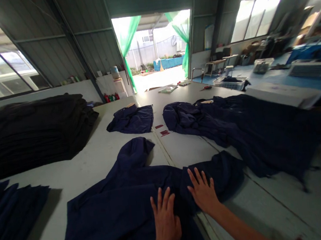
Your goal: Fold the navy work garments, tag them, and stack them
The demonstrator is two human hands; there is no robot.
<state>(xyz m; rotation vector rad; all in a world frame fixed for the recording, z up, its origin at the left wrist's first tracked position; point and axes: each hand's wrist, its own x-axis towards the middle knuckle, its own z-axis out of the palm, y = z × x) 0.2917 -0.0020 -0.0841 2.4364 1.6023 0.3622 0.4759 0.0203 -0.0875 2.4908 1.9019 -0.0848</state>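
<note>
A dark navy garment (110, 213) lies spread over the near part of the table, one sleeve reaching away from me and the other out to the right. My left hand (167, 220) rests flat on its body, fingers stretched. Further right, my right hand (204, 191) lies on the cloth where the right sleeve (223, 172) begins, fingers spread. Neither hand grips the fabric. Beyond them sit a second, rumpled navy garment (264, 128) at the right and a smaller folded navy piece (133, 119) at the middle.
A tall stack of black cloth (35, 129) stands at the left, with a navy pile (12, 215) nearer me. Small dark red pieces (164, 133) lie mid-table. At the far side are scissors (206, 88) and a plastic packet (168, 89). A white box (284, 93) stands at the right.
</note>
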